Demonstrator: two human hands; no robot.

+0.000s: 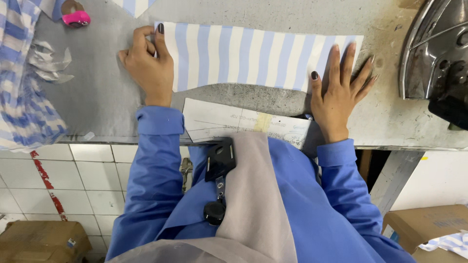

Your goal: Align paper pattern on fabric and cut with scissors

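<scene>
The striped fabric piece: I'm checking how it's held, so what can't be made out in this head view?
- Striped fabric piece: left end covered by the left hand, right end by the right hand.
- Paper pattern: near edge hidden by the person's clothing.
- Iron: cut off by the right frame edge.
- Pink object: cropped at the top.

Fabric strip (pixel 253 56) lies flat across the table (pixel 97 97). Left hand (pixel 148 65) on its left end, right hand (pixel 341 92) on its right end. Paper pattern (pixel 243 122) on the table's near edge, between the wrists. Fabric pile (pixel 22 87) far left, small roller-like tool (pixel 74 14) behind it. Iron, probably, (pixel 436 53) far right.
</scene>
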